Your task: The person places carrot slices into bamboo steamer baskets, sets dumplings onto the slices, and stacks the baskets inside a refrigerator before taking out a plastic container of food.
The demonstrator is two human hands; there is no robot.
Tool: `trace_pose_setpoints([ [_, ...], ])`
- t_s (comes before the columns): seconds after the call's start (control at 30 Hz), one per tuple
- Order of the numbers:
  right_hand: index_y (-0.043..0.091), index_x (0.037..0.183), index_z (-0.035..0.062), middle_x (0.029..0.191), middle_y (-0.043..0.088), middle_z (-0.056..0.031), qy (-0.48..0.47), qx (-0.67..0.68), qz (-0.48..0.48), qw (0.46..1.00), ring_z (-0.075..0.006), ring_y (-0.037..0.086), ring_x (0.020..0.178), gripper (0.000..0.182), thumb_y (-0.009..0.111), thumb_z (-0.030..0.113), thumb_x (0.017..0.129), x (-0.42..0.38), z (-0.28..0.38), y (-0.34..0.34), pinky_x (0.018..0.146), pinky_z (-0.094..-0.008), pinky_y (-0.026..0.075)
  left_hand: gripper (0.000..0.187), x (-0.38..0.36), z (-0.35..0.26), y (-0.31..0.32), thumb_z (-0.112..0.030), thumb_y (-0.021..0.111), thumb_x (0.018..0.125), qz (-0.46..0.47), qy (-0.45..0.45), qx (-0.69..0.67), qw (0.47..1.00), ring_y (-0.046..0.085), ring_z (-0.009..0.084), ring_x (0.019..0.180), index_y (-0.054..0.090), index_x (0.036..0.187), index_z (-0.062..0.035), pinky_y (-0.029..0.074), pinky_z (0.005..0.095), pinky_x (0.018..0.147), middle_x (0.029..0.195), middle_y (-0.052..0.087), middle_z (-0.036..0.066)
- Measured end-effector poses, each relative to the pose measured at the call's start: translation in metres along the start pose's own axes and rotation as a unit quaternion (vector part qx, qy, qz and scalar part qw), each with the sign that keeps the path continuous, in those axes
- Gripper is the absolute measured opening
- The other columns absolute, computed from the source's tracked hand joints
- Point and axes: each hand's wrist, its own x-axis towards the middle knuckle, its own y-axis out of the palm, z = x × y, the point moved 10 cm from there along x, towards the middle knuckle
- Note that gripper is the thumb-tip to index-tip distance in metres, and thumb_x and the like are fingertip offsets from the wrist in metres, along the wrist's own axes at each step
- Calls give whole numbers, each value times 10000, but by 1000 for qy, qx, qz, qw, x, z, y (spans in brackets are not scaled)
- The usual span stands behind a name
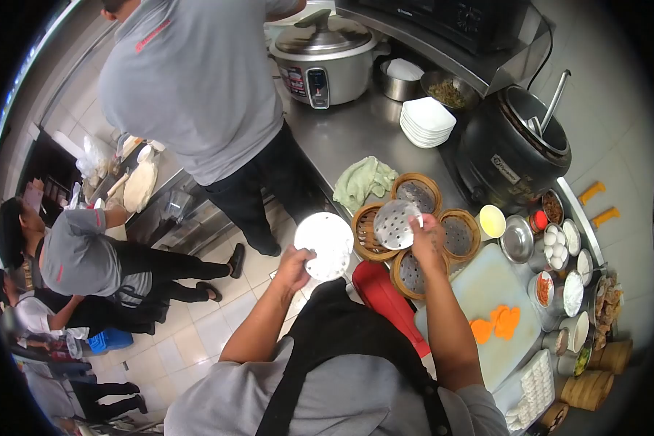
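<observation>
Bright light, bowed fisheye edges, black corners, sheen on counter

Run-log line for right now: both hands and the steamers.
Left hand: holding white perforated disc | Right hand: holding perforated liner | Bamboo steamers: grouped around right hand, one partly hidden behind held liner

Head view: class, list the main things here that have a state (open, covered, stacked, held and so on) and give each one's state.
Left hand, closed on a white disc, perhaps a stack
Right hand, closed on a perforated disc
Rice cooker, lid on
Black pot, uncovered, ladle inside
Square plates, stacked
Green cloth, crumpled
Four bamboo steamers near the hands, open
Orange slices, cut, lying on the cutting board
</observation>
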Motion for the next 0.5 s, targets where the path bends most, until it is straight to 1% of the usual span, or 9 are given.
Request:
trace_pose_setpoints([
  [0.03,655,926,-16,774,652,-88,18,-106,49,993,-201,603,684,258,740,213,840,-3,-4,11,699,-347,489,576,6,-11,-7,49,542,703,-17,13,21,1000,641,258,1053,481,1275,43,525,398,949,1155,632,161],
  [0.1,642,997,-11,877,617,-153,-126,-293,26,947,-313,615,844,327,761,218,795,-18,39,22,786,-407,484,574,30,-32,-8,37,527,709,-41,58,48,996,643,269,1062,481,1280,39,522,402,960,1167,632,164],
  [0.13,642,997,-11,877,617,-153,-129,-293,14,947,-313,615,844,327,761,218,795,-21,47,25,786,-407,484,572,46,-49,-8,25,512,714,-68,103,71,990,645,280,1070,481,1285,35,520,405,971,1179,632,167],
  [0.2,610,1078,-6,1010,571,-211,-171,-344,-39,922,-403,564,988,409,763,221,775,-25,64,24,854,-462,458,543,86,-63,13,33,500,724,-59,100,90,989,647,274,1059,484,1266,32,525,394,956,1165,633,165],
  [0.27,595,1102,-4,1034,564,-218,-192,-323,-28,926,-409,556,998,426,758,221,779,-24,66,23,862,-462,453,489,140,-73,30,41,494,743,-54,105,129,985,649,258,1035,485,1232,30,537,373,909,1138,634,163],
  [0.3,581,1127,-2,1058,556,-225,-212,-302,-3,929,-415,547,1008,444,752,220,782,-23,67,27,871,-462,448,522,167,-79,48,22,512,758,-44,113,135,983,648,241,1008,461,1277,43,537,364,878,1119,630,156],
  [0.37,590,1108,-6,1011,580,-180,-191,-259,-8,947,-358,579,965,456,781,214,758,-22,60,15,826,-424,477,502,221,-90,84,-24,557,768,-87,93,163,978,628,224,942,455,1251,62,554,351,666,1040,626,137],
  [0.43,594,1083,-3,994,578,-149,-142,-212,-33,966,-293,590,909,412,786,171,763,-27,39,-3,779,-377,491,601,269,-112,140,-55,570,780,-64,124,221,965,638,234,863,395,1338,80,529,365,521,1063,610,162],
  [0.5,597,1059,6,966,571,-110,-91,-261,-41,960,-214,576,854,376,794,147,771,-35,51,-24,729,-318,490,637,324,-121,176,-63,585,794,-21,108,238,965,645,243,821,360,1372,81,526,360,486,1085,603,181],
])
